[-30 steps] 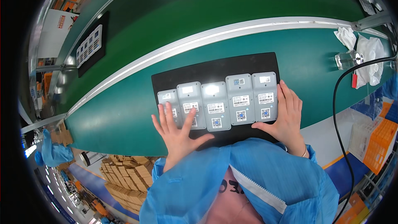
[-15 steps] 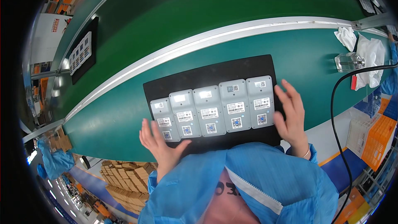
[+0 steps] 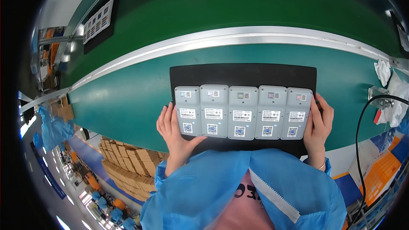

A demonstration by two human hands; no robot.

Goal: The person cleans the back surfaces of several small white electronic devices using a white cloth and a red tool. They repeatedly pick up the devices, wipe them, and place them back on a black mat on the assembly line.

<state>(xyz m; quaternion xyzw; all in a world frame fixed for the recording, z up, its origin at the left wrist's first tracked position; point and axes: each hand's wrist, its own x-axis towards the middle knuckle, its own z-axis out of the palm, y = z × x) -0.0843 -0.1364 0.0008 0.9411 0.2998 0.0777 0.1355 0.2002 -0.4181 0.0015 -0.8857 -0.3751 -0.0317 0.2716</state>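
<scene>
Several grey handheld devices (image 3: 243,113) lie face down side by side on a black board (image 3: 243,73), labels and square codes showing on their backs. My left hand (image 3: 175,134) rests against the left end of the row, fingers stretched along the outermost device's side and thumb spread out by its lower edge. At the opposite end, my right hand (image 3: 317,127) lies along the rightmost device, its thumb beside the casing and its fingers apart at the board's right edge. Both hands are open; neither is wrapped round a device.
The board lies on a green bench (image 3: 123,106) with a metal rail (image 3: 243,38) behind it. Beyond the rail, another black board carries white devices (image 3: 99,21). A glass jar (image 3: 377,93), white plastic bag (image 3: 396,98) and black cable (image 3: 361,153) are at right; cardboard boxes (image 3: 132,162) stand lower left.
Both hands have moved in from beside the row to touch its two ends. The devices now sit in a straighter line. The whole view has turned and shifted.
</scene>
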